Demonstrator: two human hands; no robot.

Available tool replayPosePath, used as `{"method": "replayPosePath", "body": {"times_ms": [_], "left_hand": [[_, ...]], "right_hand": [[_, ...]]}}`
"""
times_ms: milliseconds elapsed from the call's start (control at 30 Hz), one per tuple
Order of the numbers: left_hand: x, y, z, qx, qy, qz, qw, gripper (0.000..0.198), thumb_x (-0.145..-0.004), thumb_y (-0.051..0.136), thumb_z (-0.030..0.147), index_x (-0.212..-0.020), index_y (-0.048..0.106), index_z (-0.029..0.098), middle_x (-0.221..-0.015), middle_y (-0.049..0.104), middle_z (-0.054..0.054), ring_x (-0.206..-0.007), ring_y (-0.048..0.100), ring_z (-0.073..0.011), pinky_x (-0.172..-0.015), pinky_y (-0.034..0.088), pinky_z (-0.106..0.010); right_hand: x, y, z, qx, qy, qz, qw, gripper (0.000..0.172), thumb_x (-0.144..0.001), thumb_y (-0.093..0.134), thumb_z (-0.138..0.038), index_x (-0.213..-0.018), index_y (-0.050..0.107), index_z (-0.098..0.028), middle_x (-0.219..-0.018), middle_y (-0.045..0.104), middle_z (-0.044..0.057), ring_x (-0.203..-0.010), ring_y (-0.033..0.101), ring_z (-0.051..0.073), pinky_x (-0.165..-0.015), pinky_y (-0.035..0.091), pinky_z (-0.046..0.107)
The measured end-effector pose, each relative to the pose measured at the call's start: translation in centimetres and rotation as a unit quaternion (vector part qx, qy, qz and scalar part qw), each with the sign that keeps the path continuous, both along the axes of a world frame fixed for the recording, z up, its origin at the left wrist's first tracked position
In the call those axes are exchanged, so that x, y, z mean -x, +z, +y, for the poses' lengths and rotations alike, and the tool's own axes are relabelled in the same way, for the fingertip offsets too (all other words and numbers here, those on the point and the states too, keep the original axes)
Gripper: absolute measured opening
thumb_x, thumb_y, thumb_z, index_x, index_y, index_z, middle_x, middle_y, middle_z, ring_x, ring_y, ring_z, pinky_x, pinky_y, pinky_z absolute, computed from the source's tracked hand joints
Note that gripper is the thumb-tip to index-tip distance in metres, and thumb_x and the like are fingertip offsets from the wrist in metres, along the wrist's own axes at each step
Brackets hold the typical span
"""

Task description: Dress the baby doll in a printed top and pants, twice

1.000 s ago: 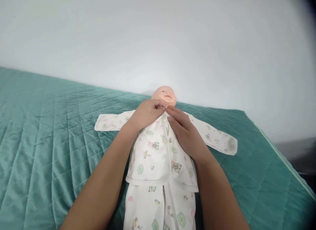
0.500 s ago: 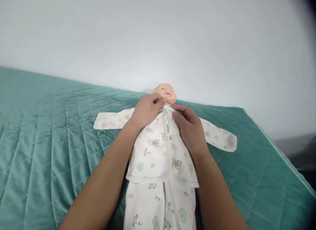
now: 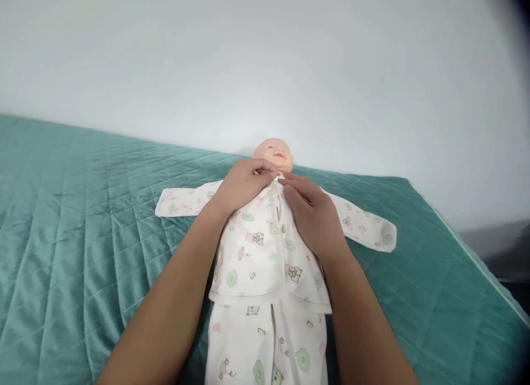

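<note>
A baby doll (image 3: 275, 153) lies on its back, head away from me. It wears a white button-front shirt (image 3: 252, 258) printed with green and pink figures, and matching trousers (image 3: 244, 341). Both sleeves stretch out to the sides. At the collar, my left hand (image 3: 244, 186) pinches the shirt's left edge just under the doll's chin. Opposite it, my right hand (image 3: 312, 211) has thumb and forefinger closed on the other side of the collar. The fingertips of both hands nearly meet. A button (image 3: 284, 229) shows lower on the front; whatever fastening lies between my fingers is hidden.
A green quilted bedspread (image 3: 103, 252) spreads under the doll. Behind the doll's head rises a pale wall (image 3: 265, 65). The bed's edge, with light piping (image 3: 467, 244), slants down on the right.
My right hand has shifted slightly left, its fingertips closer to my left hand at the collar. The left hand stays pinched there. The whole view has shifted a little.
</note>
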State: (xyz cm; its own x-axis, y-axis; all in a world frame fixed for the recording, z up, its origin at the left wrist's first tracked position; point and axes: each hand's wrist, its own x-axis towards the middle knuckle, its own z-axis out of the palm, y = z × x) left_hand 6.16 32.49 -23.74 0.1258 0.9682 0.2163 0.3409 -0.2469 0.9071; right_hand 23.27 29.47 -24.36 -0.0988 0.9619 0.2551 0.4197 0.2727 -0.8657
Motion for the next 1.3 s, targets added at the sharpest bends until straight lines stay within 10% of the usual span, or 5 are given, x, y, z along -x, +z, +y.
{"method": "replayPosePath", "body": {"times_ms": [367, 700, 867, 1300], "left_hand": [[0.0, 0.2, -0.1, -0.002, 0.021, -0.004, 1.0, 0.021, -0.091, 0.058, 0.036, -0.09, 0.073, 0.021, -0.096, 0.075, -0.002, -0.089, 0.064, -0.0179, -0.081, 0.047, -0.03], [-1.1, 0.1, -4.6, -0.078, 0.088, -0.031, 0.993, 0.019, -0.091, 0.057, 0.033, -0.08, 0.064, 0.02, -0.081, 0.066, 0.001, -0.076, 0.056, -0.0143, -0.077, 0.044, -0.028], [-1.0, -1.3, -5.7, -0.076, 0.077, -0.026, 0.994, 0.014, -0.091, 0.058, 0.029, -0.089, 0.068, 0.019, -0.09, 0.067, -0.001, -0.081, 0.056, -0.0142, -0.079, 0.044, -0.027], [-1.4, -1.1, -6.6, -0.104, 0.094, -0.014, 0.99, 0.006, -0.088, 0.063, 0.026, -0.085, 0.063, 0.021, -0.093, 0.065, -0.002, -0.088, 0.057, -0.0166, -0.082, 0.045, -0.03]], "right_hand": [[-0.5, 0.3, -0.1, 0.029, 0.029, -0.028, 0.999, 0.035, -0.094, 0.057, -0.042, -0.125, 0.07, -0.032, -0.148, 0.057, 0.001, -0.142, 0.045, 0.028, -0.121, 0.031, 0.052], [0.8, 1.5, -3.7, -0.027, -0.037, -0.116, 0.992, 0.026, -0.085, 0.064, -0.046, -0.094, 0.054, -0.023, -0.097, 0.063, 0.006, -0.088, 0.059, 0.023, -0.079, 0.046, 0.039], [1.9, -0.3, -5.3, -0.073, -0.075, -0.131, 0.986, 0.023, -0.088, 0.058, -0.043, -0.099, 0.052, -0.024, -0.103, 0.062, 0.007, -0.098, 0.059, 0.025, -0.084, 0.045, 0.04], [0.7, 0.2, -4.1, 0.047, -0.03, 0.073, 0.996, 0.022, -0.087, 0.065, -0.045, -0.086, 0.063, -0.023, -0.077, 0.063, -0.002, -0.068, 0.052, 0.015, -0.066, 0.042, 0.029]]}}
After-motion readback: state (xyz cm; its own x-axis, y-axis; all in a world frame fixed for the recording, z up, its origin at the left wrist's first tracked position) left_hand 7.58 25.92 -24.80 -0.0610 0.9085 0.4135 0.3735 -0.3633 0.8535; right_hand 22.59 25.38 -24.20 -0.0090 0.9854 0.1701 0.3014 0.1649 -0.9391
